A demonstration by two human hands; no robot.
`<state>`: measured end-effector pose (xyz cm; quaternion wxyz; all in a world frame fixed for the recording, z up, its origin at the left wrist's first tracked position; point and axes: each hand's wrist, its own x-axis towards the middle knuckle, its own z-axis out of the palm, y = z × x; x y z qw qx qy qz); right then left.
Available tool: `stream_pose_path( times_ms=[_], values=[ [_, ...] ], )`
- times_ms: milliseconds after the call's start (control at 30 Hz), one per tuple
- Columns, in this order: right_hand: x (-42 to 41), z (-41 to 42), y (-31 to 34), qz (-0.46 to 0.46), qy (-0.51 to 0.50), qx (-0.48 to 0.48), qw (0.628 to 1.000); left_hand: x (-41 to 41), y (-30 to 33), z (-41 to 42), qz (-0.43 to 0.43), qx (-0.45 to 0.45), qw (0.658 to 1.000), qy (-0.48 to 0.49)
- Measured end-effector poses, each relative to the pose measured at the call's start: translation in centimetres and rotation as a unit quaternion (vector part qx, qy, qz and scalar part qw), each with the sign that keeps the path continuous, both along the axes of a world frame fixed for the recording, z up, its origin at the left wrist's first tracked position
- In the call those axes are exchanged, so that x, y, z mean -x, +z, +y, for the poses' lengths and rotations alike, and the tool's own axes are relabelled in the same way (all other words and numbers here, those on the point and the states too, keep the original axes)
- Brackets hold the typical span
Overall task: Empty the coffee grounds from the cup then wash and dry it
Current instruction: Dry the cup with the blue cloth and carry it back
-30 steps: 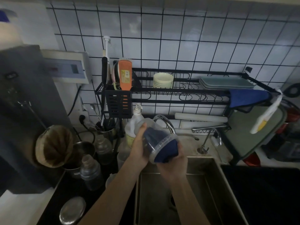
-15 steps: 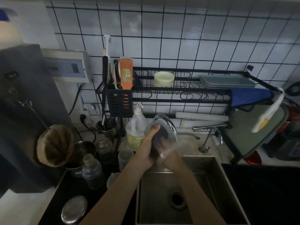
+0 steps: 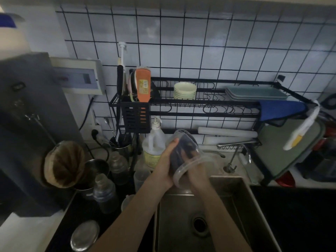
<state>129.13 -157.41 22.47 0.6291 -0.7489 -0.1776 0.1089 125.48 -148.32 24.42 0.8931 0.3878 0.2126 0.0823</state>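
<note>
Head view: we look down at a steel sink [image 3: 236, 206] below a tiled wall; there is only this one view.
Cup: we see a clear plastic cup [image 3: 183, 151] held tilted above the back edge of the sink, its rim facing down toward us and its base pointing at the wall.
Cloth: a dark blue cloth [image 3: 184, 145] is stuffed inside the cup, seen through the clear wall.
Left hand: our left hand [image 3: 166, 164] wraps the cup's left side from outside, thumb up near the base, grasping it.
Right hand: our right hand [image 3: 196, 171] reaches into the cup's mouth from below; its fingers are hidden inside, so we cannot tell whether they clench the cloth.
Soap: a white pump bottle with a yellow label [image 3: 153, 148] stands just left of the cup.
Rack: a black wire dish rack [image 3: 209, 106] spans the wall behind, carrying stacked pale green bowls [image 3: 185, 90].
Tap: a slim chrome tap [image 3: 236, 153] stands right of the cup.
</note>
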Motion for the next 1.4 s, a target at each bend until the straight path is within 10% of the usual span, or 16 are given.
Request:
stream_pose_path(
  times_ms=[500,667,800,1000,1067,1200,1267,1400],
  values=[
    [-1.7,-0.2,2.6,-0.127,0.235,0.207,0.941,0.0,1.3,1.6,0.064,0.016,0.997,0.045],
    [-0.5,-0.7,1.8,-0.298,0.218,0.247,0.896,-0.1,0.8,2.7,0.040,0.104,0.990,0.087],
    [-0.8,-1.8,-0.5,-0.490,0.170,0.328,0.790,0.3,0.5,3.5,0.022,0.128,0.989,0.073],
    [-1.3,-1.4,-1.5,-0.523,0.156,0.387,0.743,-0.2,-0.4,2.4,0.048,0.062,0.992,0.102],
    [-1.1,-1.1,-1.8,-0.452,0.193,0.304,0.816,-0.3,-0.5,1.9,0.045,0.043,0.991,0.118],
    [-0.4,-0.3,-0.4,-0.008,0.182,0.095,0.979,-0.1,-1.1,1.6,-0.007,0.029,0.989,0.145],
    [-0.1,-0.1,-0.7,0.181,0.103,-0.048,0.977,-0.1,-1.5,1.7,-0.020,0.032,0.988,0.150],
    [0.3,-2.2,0.1,0.410,0.139,-0.353,0.829,0.0,-1.6,2.0,-0.026,0.039,0.990,0.136]
  ],
)
